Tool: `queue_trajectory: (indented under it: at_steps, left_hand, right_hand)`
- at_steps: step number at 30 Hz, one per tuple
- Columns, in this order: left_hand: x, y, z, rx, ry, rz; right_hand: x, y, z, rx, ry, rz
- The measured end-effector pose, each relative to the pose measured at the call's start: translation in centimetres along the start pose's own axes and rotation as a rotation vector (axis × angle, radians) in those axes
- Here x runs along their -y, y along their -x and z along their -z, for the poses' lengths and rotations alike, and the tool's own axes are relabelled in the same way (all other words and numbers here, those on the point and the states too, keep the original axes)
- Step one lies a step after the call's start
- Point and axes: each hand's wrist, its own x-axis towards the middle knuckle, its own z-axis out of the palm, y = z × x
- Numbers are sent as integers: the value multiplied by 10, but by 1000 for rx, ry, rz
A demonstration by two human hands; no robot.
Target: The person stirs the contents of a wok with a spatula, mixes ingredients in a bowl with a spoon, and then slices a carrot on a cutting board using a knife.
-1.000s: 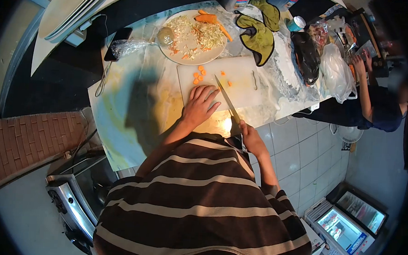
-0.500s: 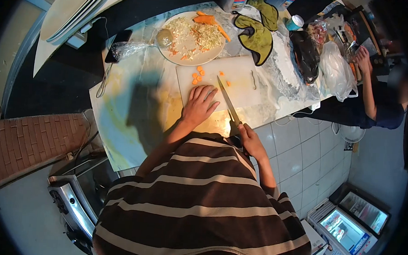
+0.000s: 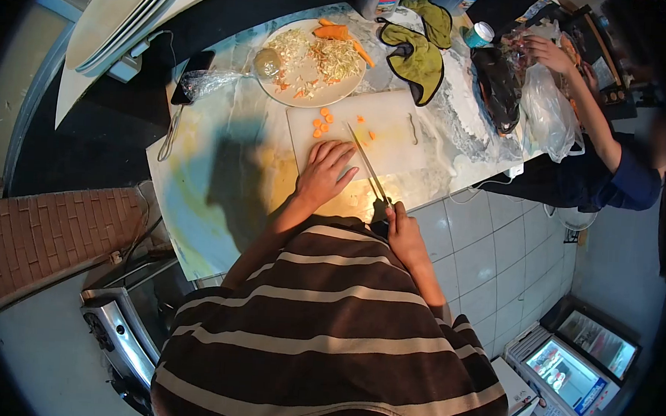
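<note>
My left hand (image 3: 324, 170) rests on the white cutting board (image 3: 397, 157), fingers bent down together and thumb apart. Whatever lies under its fingertips is hidden. Several orange carrot slices (image 3: 322, 122) sit on the board just beyond those fingers. In my right hand (image 3: 407, 233) is the dark handle of a long kitchen knife (image 3: 367, 163). Its blade slants up and left across the board, beside my left hand. Small carrot pieces (image 3: 372, 135) lie to the right of the blade. Behind the board, a plate (image 3: 308, 101) carries shredded vegetables (image 3: 339, 61) and larger carrot pieces (image 3: 332, 32).
Green cloths (image 3: 416, 64), a can (image 3: 478, 35), a black bag (image 3: 496, 88) and a clear plastic bag (image 3: 546, 114) lie at the right. Another person's hand (image 3: 550, 54) reaches over the bags. A phone (image 3: 192, 78) lies at the left.
My right hand has shifted slightly, and the knife's tip has moved a little left. The other person's arm has reached further left over the bags. My left hand stays put.
</note>
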Motion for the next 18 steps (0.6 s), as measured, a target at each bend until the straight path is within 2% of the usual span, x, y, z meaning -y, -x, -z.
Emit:
queue_trajectory:
  at_steps: [18]
  left_hand:
    - [-1,0,-2,9,-6,22]
  right_hand:
    - [1,0,-2,6,-13,-32]
